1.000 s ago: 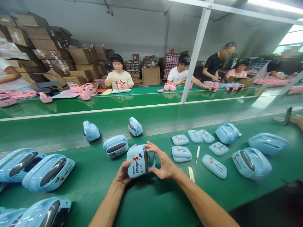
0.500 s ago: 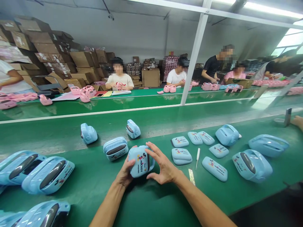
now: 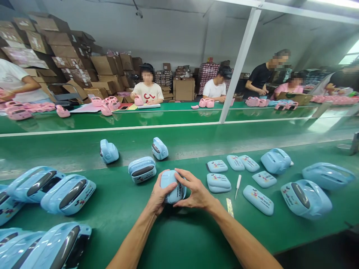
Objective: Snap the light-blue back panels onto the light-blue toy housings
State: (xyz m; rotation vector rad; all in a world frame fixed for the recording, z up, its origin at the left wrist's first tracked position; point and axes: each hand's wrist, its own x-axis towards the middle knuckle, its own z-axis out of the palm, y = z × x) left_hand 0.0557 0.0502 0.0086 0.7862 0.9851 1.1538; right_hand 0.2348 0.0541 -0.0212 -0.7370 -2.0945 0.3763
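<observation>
A rounded light-blue plastic housing with a Mickey print is held up in front of me, just above the green table. My left hand grips it from the left, thumb across its front. On the other side, my right hand is closed round the right edge, fingers on top and thumb below. Part of the print is hidden by the fingers. Just behind stands another blue housing with a handle and dark window. To the right lie printed blue covers and a white-handled screwdriver.
Several larger blue housings crowd the left side; others stand at the right. A small patterned strip lies near my right forearm. Beyond a white post, co-workers sit and stand at a green bench with pink housings.
The housing has been turned, so its print now faces right and a plainer side shows. My right hand has closed onto it from a spread pose. The view has shifted slightly.
</observation>
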